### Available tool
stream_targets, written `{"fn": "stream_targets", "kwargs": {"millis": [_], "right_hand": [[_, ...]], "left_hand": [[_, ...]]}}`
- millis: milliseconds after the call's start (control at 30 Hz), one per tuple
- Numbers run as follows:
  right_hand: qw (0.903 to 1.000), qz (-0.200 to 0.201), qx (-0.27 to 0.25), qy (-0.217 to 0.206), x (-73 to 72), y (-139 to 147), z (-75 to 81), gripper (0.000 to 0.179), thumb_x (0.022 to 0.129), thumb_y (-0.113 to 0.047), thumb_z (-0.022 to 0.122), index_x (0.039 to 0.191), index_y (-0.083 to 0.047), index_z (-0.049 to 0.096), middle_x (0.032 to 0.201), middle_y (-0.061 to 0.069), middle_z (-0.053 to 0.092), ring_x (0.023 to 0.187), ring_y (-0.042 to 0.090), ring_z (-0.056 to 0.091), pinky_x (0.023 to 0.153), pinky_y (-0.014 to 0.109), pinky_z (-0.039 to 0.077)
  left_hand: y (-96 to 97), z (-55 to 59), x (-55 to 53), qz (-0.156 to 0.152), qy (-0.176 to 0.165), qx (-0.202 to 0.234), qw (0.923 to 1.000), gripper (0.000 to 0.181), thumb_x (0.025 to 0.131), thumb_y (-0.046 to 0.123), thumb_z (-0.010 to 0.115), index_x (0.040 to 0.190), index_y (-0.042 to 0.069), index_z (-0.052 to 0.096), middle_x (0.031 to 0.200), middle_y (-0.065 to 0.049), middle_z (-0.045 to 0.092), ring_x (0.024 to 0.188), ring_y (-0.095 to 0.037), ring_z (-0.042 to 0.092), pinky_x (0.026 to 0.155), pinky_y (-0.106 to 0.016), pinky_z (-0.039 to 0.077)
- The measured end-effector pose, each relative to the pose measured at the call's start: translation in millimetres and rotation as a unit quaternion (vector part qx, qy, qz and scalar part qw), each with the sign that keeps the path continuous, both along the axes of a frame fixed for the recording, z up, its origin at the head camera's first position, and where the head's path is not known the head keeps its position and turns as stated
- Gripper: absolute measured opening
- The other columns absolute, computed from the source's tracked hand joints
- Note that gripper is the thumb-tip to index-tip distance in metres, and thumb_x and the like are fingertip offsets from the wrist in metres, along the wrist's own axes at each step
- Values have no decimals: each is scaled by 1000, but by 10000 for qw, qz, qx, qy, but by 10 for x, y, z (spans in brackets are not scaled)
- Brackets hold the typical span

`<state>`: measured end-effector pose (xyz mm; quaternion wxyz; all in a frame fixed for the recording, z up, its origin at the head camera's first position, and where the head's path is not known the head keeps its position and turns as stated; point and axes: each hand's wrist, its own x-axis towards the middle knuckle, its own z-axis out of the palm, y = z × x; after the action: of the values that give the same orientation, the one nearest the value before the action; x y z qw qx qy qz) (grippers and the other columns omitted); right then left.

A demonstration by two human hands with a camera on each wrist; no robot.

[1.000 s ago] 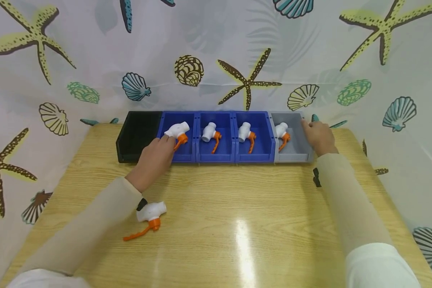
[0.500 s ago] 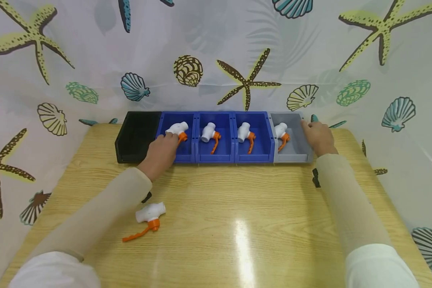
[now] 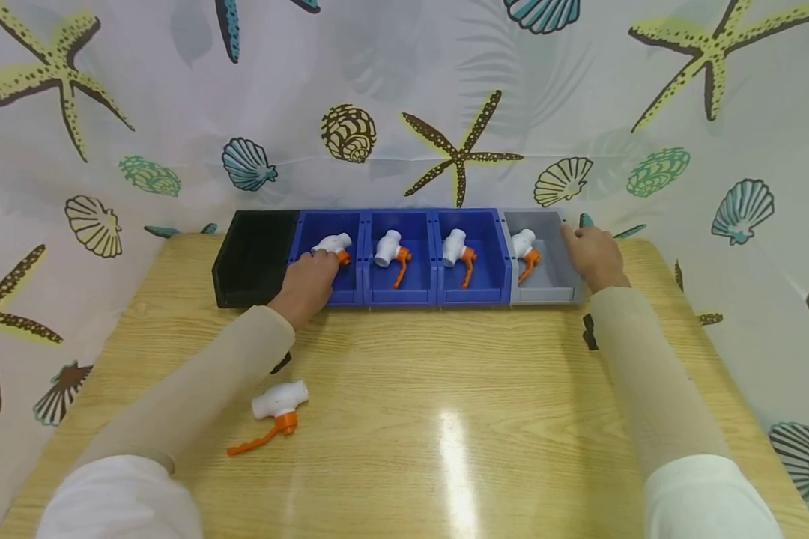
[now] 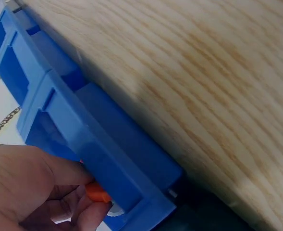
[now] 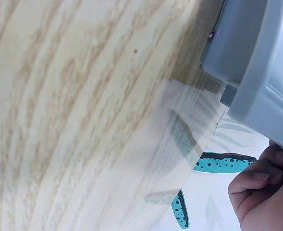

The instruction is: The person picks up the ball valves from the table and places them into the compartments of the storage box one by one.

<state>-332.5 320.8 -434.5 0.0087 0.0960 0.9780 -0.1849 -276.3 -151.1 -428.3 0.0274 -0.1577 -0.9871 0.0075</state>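
Observation:
My left hand [image 3: 308, 283] reaches into the leftmost blue bin [image 3: 346, 293] and pinches a white ball valve [image 3: 333, 242] with an orange handle. In the left wrist view, thumb and fingers close round its orange part [image 4: 98, 192], behind the bin's wall; much of the valve is hidden. My right hand [image 3: 595, 258] grips the right side wall of the grey bin [image 3: 558, 293]. Its fingers curl beside the bin's edge in the right wrist view. Another ball valve [image 3: 280, 400] lies on the table, its orange handle pointing left.
A black bin [image 3: 252, 258] stands at the left end of the row. The middle blue bin [image 3: 402, 296] and the right blue bin [image 3: 473, 296] each hold one ball valve, as does the grey bin. A patterned cloth [image 3: 391, 75] hangs behind the wooden table [image 3: 391, 419].
My left hand has moved a little right and lowered the ball valve deeper into the leftmost blue bin. The right hand keeps its place at the grey bin.

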Motion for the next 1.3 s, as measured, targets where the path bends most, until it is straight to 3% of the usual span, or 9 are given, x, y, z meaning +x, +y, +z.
{"fn": "stream_targets", "kwargs": {"millis": [200, 400, 633, 900, 1100, 1300], "right_hand": [[9999, 17, 46, -96, 2, -10, 5, 80, 91, -64, 18, 108, 3, 58, 92, 21, 54, 81, 35, 50, 66, 46, 39], [10000, -26, 20, -17, 3, 14, 6, 82, 91, -64, 18, 114, 4, 57, 93, 22, 55, 81, 35, 50, 66, 46, 40], [10000, -57, 9, 58, 14, 19, 1, 79, 91, -64, 19, 101, 3, 59, 85, 19, 54, 74, 33, 49, 60, 42, 38], [10000, 6, 19, -37, 9, -2, -8, 86, 91, -65, 18, 122, 6, 54, 101, 25, 56, 84, 36, 51, 70, 48, 41], [10000, -4, 46, -22, 11, -7, -16, 84, 91, -65, 17, 119, 5, 55, 98, 24, 56, 84, 37, 51, 69, 49, 40], [10000, -20, 10, -14, 6, 4, 3, 86, 91, -65, 17, 124, 6, 52, 107, 28, 56, 89, 39, 53, 72, 51, 41]], "left_hand": [[-7, -64, -43, 14, -100, -84, 9999, 22, 85, 6, 61, 104, -7, 57, 95, -21, 58, 81, -37, 58, 65, -48, 50], [-16, -101, -121, 46, -95, -97, 9999, 19, 88, 4, 56, 104, -6, 58, 95, -21, 58, 81, -36, 58, 67, -48, 50], [10, -102, -157, 42, -144, -299, 9994, 17, 91, 2, 54, 105, -5, 60, 95, -21, 60, 81, -35, 59, 67, -46, 51], [2, -116, -151, 107, -210, -330, 9992, 14, 91, 1, 52, 98, -2, 64, 92, -20, 64, 82, -36, 62, 66, -47, 50], [2, -129, -172, 176, -213, -61, 9996, 15, 91, 0, 51, 98, -3, 64, 94, -20, 65, 83, -36, 63, 68, -48, 51], [34, -129, -207, 159, -142, -38, 9998, 16, 92, 0, 49, 97, -3, 64, 93, -20, 65, 84, -34, 64, 70, -47, 51]]}}
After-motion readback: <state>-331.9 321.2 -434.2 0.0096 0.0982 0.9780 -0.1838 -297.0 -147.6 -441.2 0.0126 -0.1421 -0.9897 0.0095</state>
